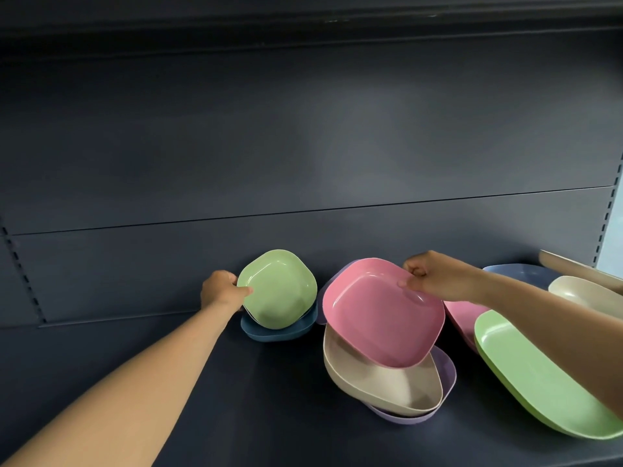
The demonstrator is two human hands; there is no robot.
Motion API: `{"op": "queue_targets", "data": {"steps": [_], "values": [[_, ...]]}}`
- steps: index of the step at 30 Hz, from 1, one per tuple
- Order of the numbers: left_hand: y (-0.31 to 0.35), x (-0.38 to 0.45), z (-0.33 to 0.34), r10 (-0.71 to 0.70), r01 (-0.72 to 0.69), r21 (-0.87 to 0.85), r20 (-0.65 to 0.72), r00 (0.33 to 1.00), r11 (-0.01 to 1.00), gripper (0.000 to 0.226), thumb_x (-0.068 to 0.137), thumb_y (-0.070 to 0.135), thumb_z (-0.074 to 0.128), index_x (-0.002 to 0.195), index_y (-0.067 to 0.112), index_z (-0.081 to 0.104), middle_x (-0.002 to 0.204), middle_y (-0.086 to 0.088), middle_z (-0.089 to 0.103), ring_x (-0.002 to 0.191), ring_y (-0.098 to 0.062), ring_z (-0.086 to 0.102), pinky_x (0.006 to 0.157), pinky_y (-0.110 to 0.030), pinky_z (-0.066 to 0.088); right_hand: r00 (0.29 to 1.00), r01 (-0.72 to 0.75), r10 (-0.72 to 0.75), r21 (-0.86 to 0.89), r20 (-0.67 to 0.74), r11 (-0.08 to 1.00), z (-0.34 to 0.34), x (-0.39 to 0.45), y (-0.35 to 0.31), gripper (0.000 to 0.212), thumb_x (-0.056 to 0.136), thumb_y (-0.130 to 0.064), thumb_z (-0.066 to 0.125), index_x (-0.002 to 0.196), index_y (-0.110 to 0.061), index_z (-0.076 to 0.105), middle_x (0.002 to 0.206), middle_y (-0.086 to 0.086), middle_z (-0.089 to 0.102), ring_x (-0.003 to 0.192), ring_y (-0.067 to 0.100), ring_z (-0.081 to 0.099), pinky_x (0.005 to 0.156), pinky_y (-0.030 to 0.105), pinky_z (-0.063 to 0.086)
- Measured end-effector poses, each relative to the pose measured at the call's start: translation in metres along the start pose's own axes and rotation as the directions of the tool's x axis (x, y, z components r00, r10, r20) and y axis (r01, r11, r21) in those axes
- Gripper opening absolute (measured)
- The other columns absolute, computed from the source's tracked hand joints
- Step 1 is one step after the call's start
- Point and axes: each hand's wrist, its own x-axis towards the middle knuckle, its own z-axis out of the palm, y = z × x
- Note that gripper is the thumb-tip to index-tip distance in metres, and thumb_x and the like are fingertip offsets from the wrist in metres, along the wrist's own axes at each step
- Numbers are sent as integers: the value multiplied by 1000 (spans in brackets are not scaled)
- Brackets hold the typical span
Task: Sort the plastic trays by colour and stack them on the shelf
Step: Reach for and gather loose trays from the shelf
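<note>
1. Green, tipped up on edge: the small green tray (pixel 278 289) is pinched at its rim by the left hand (pixel 222 289), thumb on the inner face, over a dark blue tray (pixel 286 332) that lies just below the hand on the shelf (pixel 202 382).
2. The right hand (pixel 426 278) pinches the far rim of a pink tray (pixel 381 315), held tilted above a beige tray (pixel 381 382) nested in a lilac tray (pixel 446 369).
3. Under the right forearm lie another pink tray (pixel 463 315) and a large green tray (pixel 539 382); beyond it sit a blue tray (pixel 519 273) and a cream tray (pixel 580 291).
4. By my judgement sorting has barely begun: colours sit mixed in every pile, no single-colour stack is visible, and both held trays need placing.
</note>
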Motion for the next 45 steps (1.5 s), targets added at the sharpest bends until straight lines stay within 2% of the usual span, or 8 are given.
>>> {"op": "queue_targets", "data": {"steps": [6, 9, 16, 25, 28, 34, 38, 45], "values": [[5, 9, 2, 33, -33, -20, 6, 999, 999, 22, 69, 11, 75, 61, 9, 54, 63, -13, 58, 57, -22, 54, 69, -50, 58, 1000, -15, 15, 2, -10, 1000, -2, 2, 2, 29, 90, -21, 58, 62, -16, 49, 58, -3, 47, 53, 15, 41, 51, 25, 33], [11, 6, -1, 49, -49, 36, 1, 999, 998, 18, 69, 11, 75, 62, 10, 58, 61, -9, 54, 56, -20, 49, 64, -38, 55, 1000, -21, 21, -4, -10, 1000, -3, 3, 3, 28, 90, -21, 58, 63, -16, 50, 58, -3, 48, 53, 14, 42, 50, 23, 34], [13, 6, 0, 35, -35, 76, -6, 999, 997, 21, 70, 12, 78, 62, 11, 59, 71, -9, 63, 64, -24, 56, 71, -36, 55, 999, -28, 28, -7, -17, 1000, -5, 6, 5, 30, 90, -18, 56, 61, -16, 48, 57, -5, 44, 54, 12, 36, 52, 23, 30], [12, 11, 10, 207, -216, 161, 68, 976, 963, 6, 82, 12, 69, 81, 7, 72, 77, -11, 68, 69, -22, 57, 63, -27, 44, 999, -30, 30, -6, -12, 1000, -2, 10, 3, 28, 90, -19, 56, 64, -13, 48, 58, -3, 43, 53, 12, 35, 51, 23, 29], [11, 10, 12, 240, -239, 135, 11, 971, 962, 7, 83, 13, 68, 78, 12, 73, 62, -6, 63, 59, -20, 55, 58, -31, 46, 999, -32, 32, -5, -13, 999, -2, 11, 2, 29, 90, -20, 57, 63, -13, 48, 58, -3, 44, 53, 12, 35, 51, 24, 29], [16, 9, 8, 191, -189, 54, -34, 981, 980, 13, 85, 19, 65, 92, 14, 75, 84, -3, 71, 80, -24, 62, 70, -30, 49, 999, -33, 34, 10, -35, 999, -5, 13, 1, 26, 90, -19, 56, 67, -12, 50, 60, -3, 43, 54, 12, 35, 52, 24, 29], [22, 7, 5, 98, -99, -67, -25, 995, 993, 7, 83, 14, 66, 86, 13, 73, 76, -1, 61, 79, -21, 55, 78, -32, 50, 999, -35, 35, 6, -42, 999, -6, 11, -4, 23, 91, -17, 55, 70, -9, 52, 61, -2, 43, 55, 13, 35, 53, 25, 29], [24, 2, -15, -24, 7, -233, -69, 997, 972, 12, 87, 14, 60, 75, 13, 60, 72, -6, 55, 69, -25, 50, 64, -27, 40, 994, -59, 64, 64, -84, 996, -5, 4, -21, 24, 93, -18, 53, 70, -9, 52, 63, 1, 47, 57, 15, 38, 54, 27, 30]]}}
